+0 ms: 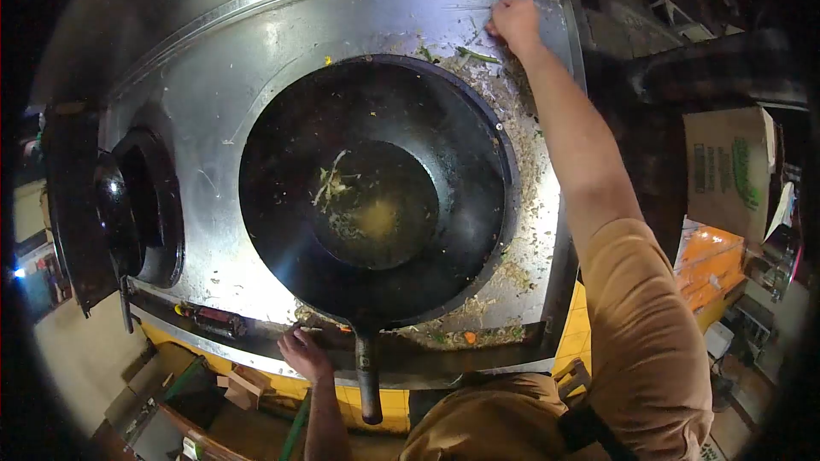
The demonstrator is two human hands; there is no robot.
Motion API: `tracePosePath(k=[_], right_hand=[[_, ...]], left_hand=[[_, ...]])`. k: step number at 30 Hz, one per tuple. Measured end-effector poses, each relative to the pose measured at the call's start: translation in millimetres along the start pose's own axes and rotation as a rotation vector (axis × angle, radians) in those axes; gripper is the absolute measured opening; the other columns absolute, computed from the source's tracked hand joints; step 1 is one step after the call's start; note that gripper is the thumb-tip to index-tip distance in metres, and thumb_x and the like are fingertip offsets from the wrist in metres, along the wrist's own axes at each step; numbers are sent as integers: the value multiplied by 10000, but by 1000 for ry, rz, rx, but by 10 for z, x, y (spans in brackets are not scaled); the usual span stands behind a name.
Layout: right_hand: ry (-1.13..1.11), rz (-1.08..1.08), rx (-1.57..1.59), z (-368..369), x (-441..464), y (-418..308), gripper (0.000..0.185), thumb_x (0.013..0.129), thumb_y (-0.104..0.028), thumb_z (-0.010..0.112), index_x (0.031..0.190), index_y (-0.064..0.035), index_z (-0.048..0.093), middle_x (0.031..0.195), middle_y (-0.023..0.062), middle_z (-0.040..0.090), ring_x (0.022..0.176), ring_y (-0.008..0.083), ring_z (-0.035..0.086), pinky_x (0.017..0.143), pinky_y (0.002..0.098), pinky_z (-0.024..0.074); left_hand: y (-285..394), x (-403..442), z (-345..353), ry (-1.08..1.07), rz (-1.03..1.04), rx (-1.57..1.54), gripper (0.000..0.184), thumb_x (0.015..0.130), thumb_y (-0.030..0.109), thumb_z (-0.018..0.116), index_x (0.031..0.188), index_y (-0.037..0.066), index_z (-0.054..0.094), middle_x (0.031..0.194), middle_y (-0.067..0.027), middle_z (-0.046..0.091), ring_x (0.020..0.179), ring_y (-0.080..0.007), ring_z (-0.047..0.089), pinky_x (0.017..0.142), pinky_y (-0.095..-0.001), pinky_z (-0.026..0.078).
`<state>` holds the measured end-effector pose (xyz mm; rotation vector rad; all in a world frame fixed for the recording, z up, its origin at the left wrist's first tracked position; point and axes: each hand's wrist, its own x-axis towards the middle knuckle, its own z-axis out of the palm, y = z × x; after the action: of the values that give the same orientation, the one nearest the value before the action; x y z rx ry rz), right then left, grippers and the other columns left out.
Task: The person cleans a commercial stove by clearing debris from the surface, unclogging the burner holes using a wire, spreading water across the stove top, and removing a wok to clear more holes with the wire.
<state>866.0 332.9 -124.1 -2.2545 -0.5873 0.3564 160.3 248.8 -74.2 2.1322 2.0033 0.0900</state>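
Note:
A large black wok (461, 179) sits in the middle of the steel stove top (213, 205), its handle (368, 380) pointing toward me. Some cloudy yellowish liquid (376, 218) and pale food scraps (331, 183) lie in its bottom. My right hand (515, 24) reaches to the far right corner of the stove top, fingers closed. Thin pale lines show beside it, but what it holds is too small to make out. My left hand (305, 354) is at the front edge, left of the wok handle and apart from it, fingers spread and seemingly empty.
Food scraps (512, 277) litter the surface right of the wok, with a green vegetable piece (478, 55) behind it and an orange bit (470, 338) in front. A second dark pan (120, 205) stands at the left. Near the front edge lies a dark red-labelled object (213, 320). Cardboard boxes (726, 175) stand at right.

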Motion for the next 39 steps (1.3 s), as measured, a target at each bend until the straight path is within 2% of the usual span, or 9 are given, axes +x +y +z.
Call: tracePosePath(k=[3,6,23,29,32,34,36,38,39], right_hand=[[104,150,260,-2,-53,-89,209,915,-94,559,890,70,686,722,151,711,574,184,695,521,304,571],[-9,59,291,4,-179,-76,204,910,-84,555,874,73,682,721,152,711,573,178,695,524,302,572],[2,98,233,0,-166,-37,204,914,-94,566,879,80,667,704,154,695,580,216,706,505,328,575],[44,-10,149,77,18,85,203,905,-99,566,866,68,673,697,159,695,572,209,703,488,309,567],[49,-179,-99,81,43,116,204,906,-100,557,859,54,683,704,158,698,564,197,699,509,313,566],[83,192,314,-15,-20,-48,204,904,-116,568,847,41,686,708,147,706,555,189,694,555,321,571],[91,159,223,38,-50,-4,207,894,-134,575,823,23,690,700,140,710,538,178,683,575,313,565],[334,-410,-374,152,-22,75,244,848,-173,589,758,34,682,703,178,705,565,224,697,681,349,575],[67,-67,-21,85,25,46,234,838,-187,603,767,16,693,678,162,702,565,211,697,692,324,571]], left_hand=[[33,-15,-20,2,-13,33,281,994,221,450,978,19,645,955,-172,580,964,-387,537,846,-503,413],[22,3,-25,8,58,-28,271,985,211,451,994,16,638,962,-178,584,975,-395,537,855,-507,412],[-59,-6,33,30,21,-20,258,977,196,458,1025,26,647,956,-187,604,966,-398,552,854,-508,423],[-28,-12,19,3,-35,14,250,978,197,461,1036,43,648,957,-176,595,960,-384,548,854,-499,422],[-48,-7,40,4,-38,14,249,979,201,464,1040,45,649,955,-173,590,960,-380,548,855,-497,422],[-38,-4,15,-4,-26,24,250,980,202,465,1039,45,651,952,-172,588,960,-380,548,856,-496,422],[-2,-9,2,5,-14,-11,256,987,209,463,1029,44,654,953,-171,585,953,-382,548,851,-498,424],[-12,-8,18,15,-6,-27,261,990,214,462,1023,43,656,955,-170,587,950,-383,550,847,-499,426],[-28,-14,19,26,0,-37,265,992,220,462,1017,43,658,958,-170,588,948,-385,552,843,-501,428]])
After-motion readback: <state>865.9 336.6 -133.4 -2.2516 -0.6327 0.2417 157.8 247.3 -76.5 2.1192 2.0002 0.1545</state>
